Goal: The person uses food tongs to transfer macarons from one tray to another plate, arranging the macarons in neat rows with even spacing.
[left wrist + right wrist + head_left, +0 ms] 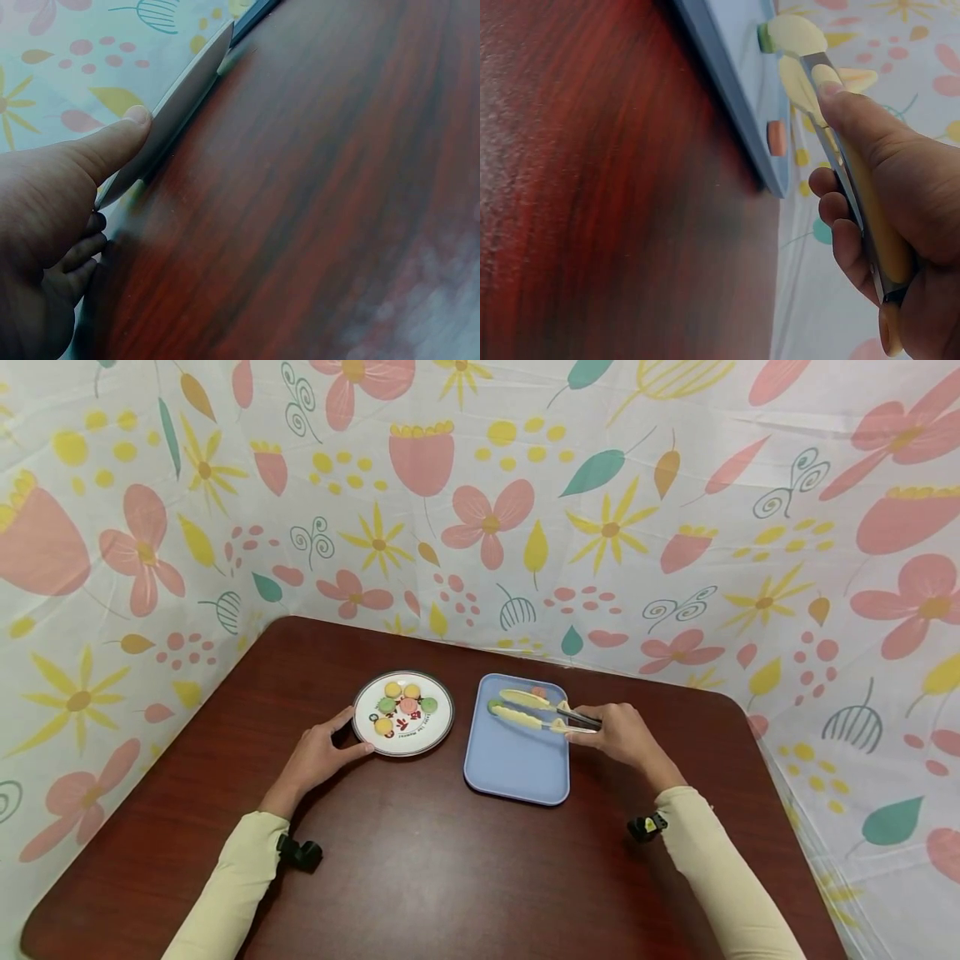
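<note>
My left hand [318, 756] holds the rim of a round white plate [426, 739], thumb and fingers spread along its near left edge; in the left wrist view the thumb [112, 142] lies against the rim. Small round yellow, green and pink pieces like macarons [408, 705] sit on the plate. My right hand [618, 731] grips tongs [521, 718] with pale yellow heads and metal arms, their heads parted over a blue tray [517, 768]. A green piece [495, 705] lies at the tong tips; whether they touch it I cannot tell. Near the tray's far edge is a pinkish-orange piece [777, 138].
Plate and tray rest side by side on a dark reddish-brown table [420, 877], with a gap between them. A white curtain [555, 552] printed with flowers and leaves hangs behind the table and along its sides. Black straps with small devices [300, 853] are on both wrists.
</note>
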The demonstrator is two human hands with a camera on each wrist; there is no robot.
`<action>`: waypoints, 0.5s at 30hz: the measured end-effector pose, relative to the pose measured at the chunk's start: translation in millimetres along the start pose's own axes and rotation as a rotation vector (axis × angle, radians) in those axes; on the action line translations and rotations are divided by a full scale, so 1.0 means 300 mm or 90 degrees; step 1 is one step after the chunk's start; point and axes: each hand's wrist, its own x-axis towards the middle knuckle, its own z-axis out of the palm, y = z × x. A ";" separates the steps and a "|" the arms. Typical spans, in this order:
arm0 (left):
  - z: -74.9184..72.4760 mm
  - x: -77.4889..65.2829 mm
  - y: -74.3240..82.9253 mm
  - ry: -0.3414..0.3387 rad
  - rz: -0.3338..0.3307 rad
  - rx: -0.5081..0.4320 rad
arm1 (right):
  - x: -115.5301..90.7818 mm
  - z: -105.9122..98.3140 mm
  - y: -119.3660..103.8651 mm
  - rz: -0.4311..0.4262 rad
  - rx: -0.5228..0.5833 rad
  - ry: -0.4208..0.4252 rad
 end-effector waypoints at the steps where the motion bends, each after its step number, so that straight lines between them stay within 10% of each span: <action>1: 0.000 0.000 0.000 0.000 0.000 0.000 | -0.001 0.003 0.002 0.001 0.000 0.000; 15: 0.000 0.002 0.002 0.001 -0.001 -0.001 | 0.003 0.025 0.004 0.004 0.008 -0.013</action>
